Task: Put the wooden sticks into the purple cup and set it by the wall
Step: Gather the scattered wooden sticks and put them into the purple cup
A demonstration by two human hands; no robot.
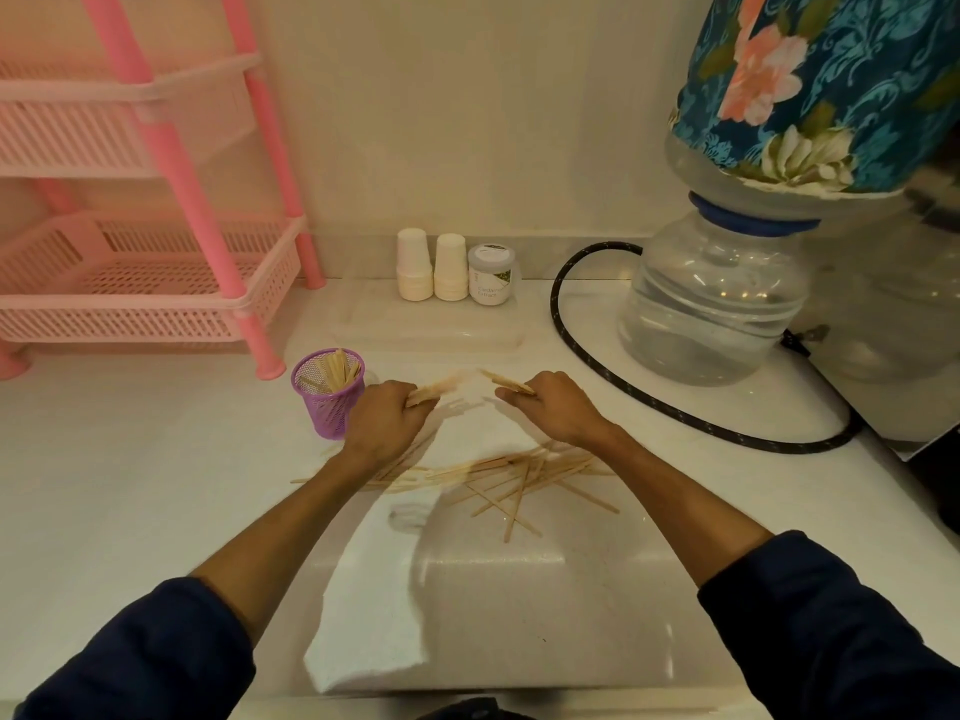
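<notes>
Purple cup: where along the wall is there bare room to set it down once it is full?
Free: the strip between the pink rack's leg and the paper cup stacks; also the counter left of the purple cup. Crowded: the cup stacks, jar, black hose and water bottle fill the wall to the right; loose wooden sticks cover the middle.

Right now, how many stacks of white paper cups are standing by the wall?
2: the left stack and the right stack stand side by side against the wall, left of the small jar.

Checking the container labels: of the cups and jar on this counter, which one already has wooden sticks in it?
The purple mesh cup beside the left hand; the two white cup stacks and the jar by the wall hold none.
</notes>
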